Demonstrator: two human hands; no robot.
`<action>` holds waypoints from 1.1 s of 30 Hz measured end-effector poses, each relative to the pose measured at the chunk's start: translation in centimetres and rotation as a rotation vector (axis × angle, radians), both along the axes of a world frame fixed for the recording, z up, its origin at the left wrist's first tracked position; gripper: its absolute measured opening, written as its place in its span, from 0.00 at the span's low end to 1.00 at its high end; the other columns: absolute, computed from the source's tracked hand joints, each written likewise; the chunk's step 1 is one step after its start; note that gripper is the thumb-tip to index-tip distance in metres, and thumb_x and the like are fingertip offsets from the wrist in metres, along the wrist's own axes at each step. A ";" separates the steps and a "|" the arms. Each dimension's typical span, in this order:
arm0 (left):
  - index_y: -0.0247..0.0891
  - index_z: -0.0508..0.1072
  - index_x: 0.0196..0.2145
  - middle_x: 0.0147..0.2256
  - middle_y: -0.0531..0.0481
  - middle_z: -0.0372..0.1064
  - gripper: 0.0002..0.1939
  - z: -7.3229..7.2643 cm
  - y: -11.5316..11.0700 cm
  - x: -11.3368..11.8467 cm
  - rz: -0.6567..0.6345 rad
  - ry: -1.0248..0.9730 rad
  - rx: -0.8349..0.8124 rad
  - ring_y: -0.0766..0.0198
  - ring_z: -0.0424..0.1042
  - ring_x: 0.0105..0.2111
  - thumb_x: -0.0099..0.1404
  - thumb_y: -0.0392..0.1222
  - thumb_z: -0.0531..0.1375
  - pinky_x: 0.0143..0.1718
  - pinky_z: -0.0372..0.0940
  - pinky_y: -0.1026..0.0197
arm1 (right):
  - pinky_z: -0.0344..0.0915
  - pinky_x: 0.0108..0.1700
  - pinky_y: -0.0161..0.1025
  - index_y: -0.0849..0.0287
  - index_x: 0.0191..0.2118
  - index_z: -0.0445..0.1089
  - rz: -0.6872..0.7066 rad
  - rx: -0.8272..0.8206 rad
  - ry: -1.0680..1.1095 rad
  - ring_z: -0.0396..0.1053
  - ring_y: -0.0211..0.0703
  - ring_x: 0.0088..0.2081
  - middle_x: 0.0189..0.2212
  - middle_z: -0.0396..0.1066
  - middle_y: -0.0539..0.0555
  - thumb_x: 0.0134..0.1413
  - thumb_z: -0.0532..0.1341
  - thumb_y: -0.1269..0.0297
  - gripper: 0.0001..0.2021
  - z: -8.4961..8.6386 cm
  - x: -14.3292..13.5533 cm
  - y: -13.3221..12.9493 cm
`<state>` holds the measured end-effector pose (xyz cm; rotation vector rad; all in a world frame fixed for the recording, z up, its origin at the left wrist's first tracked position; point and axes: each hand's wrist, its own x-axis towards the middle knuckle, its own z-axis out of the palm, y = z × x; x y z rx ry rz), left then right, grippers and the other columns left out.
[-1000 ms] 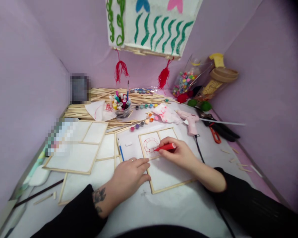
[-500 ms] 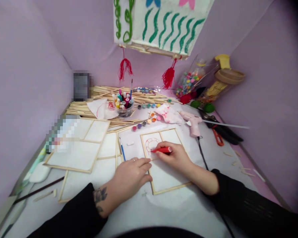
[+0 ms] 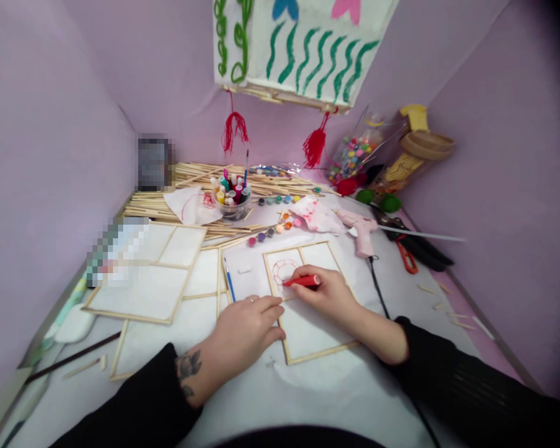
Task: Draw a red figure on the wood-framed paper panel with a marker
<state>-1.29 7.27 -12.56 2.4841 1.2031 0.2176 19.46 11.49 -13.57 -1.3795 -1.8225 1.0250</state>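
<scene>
My right hand (image 3: pixel 324 291) is closed around a red marker (image 3: pixel 305 281), its tip at the lower left of a red ring-shaped drawing (image 3: pixel 284 269). That drawing is in the upper left section of a white paper panel (image 3: pixel 315 330) framed with thin wooden sticks. Flat on the left edge of this panel rests my left hand (image 3: pixel 249 320), fingers stretched out, holding nothing. A blue paintbrush (image 3: pixel 229 281) and a small white eraser-like block (image 3: pixel 245 270) lie just left of the panel.
More framed panels (image 3: pixel 135 292) overlap at left. Behind are wooden sticks (image 3: pixel 186 174), a tub of markers (image 3: pixel 233 208) and small paint pots (image 3: pixel 270 231). A pink glue gun (image 3: pixel 363 233) with its cord and black-handled cutters (image 3: pixel 424 249) lie right. A painted lantern (image 3: pixel 308 62) hangs above.
Almost nothing differs. The right hand and the marker stay at the ring drawing, and the left hand keeps its place on the panel; the view has shifted very slightly.
</scene>
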 end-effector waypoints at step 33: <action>0.40 0.74 0.46 0.50 0.49 0.72 0.15 0.1 0.0 0.1 -0.001 0.002 0.019 0.56 0.73 0.43 0.61 0.44 0.64 0.43 0.69 0.54 | 0.67 0.33 0.35 0.58 0.31 0.73 0.037 -0.041 0.038 0.72 0.41 0.29 0.28 0.77 0.52 0.49 0.61 0.66 0.04 0.2 0.2 -0.1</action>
